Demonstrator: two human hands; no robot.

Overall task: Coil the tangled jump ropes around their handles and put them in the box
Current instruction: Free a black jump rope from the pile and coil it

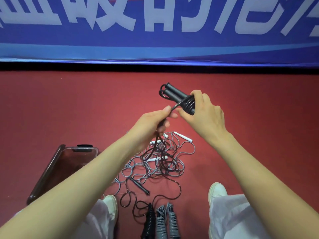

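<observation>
Our right hand (203, 111) grips the two black foam handles (176, 95) together, so our left hand (153, 121) can pinch and wind the thin black rope (174, 106).

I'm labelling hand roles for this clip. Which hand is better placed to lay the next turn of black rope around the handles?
Left. The left hand pinches the free black rope just beside the coil, while the right hand grips the paired black handles.
</observation>
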